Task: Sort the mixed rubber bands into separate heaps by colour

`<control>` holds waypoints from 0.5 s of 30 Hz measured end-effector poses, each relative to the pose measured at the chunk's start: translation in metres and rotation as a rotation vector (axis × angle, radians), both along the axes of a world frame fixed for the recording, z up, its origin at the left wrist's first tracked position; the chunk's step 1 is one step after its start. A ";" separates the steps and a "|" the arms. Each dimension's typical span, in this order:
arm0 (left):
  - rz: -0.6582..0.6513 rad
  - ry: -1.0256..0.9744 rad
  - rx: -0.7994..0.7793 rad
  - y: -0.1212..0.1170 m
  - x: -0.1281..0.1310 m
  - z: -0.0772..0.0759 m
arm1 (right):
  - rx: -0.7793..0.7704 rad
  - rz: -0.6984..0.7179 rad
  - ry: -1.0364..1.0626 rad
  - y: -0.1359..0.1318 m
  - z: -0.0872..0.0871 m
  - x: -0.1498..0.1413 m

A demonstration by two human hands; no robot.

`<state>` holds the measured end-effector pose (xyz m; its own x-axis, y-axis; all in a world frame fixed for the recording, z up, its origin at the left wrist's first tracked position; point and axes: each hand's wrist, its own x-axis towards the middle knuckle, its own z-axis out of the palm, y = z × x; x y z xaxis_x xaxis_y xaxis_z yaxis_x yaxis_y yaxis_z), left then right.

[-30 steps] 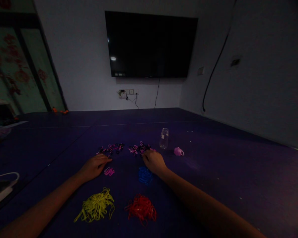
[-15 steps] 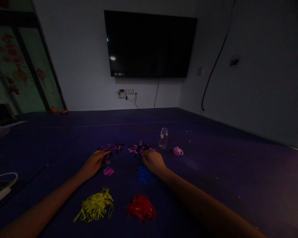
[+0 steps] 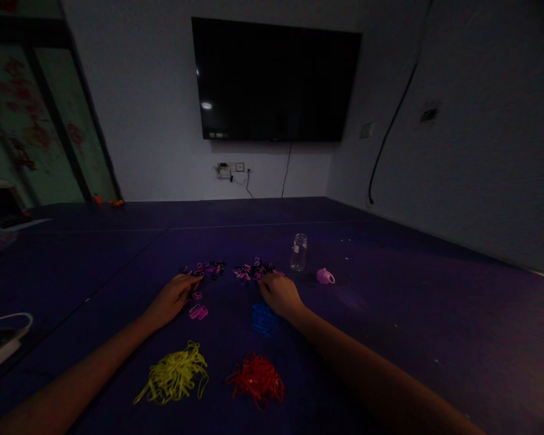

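My left hand [image 3: 172, 297] lies at the near edge of a loose pile of small pink and black rubber bands [image 3: 214, 269], its index finger stretched onto them. A second pink and black pile of bands [image 3: 249, 273] is under the bent, closed fingers of my right hand [image 3: 281, 294]; what those fingertips hold is hidden. Below my left hand sits a small heap of pink rubber bands [image 3: 198, 312]. Blue rubber bands [image 3: 263, 320] lie just below my right hand. Nearer to me are a yellow heap of bands [image 3: 176, 374] and a red heap [image 3: 257, 379].
A clear bottle [image 3: 299, 254] stands uncapped beyond my right hand, with a pink ringed cap [image 3: 325, 276] to its right. A white-framed object [image 3: 4, 350] is at the left edge. The dark purple surface [image 3: 390, 290] runs back to a wall with a television [image 3: 276, 81].
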<state>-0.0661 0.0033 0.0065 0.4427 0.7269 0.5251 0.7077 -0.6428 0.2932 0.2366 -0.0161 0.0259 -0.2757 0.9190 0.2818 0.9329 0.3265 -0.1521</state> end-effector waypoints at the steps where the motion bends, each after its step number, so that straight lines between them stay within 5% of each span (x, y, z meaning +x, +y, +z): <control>1: 0.013 0.005 0.003 0.001 0.000 -0.001 | 0.005 0.001 0.001 0.000 0.000 0.000; 15: -0.009 -0.044 -0.055 -0.009 0.006 0.008 | -0.001 -0.001 0.007 0.000 0.000 0.000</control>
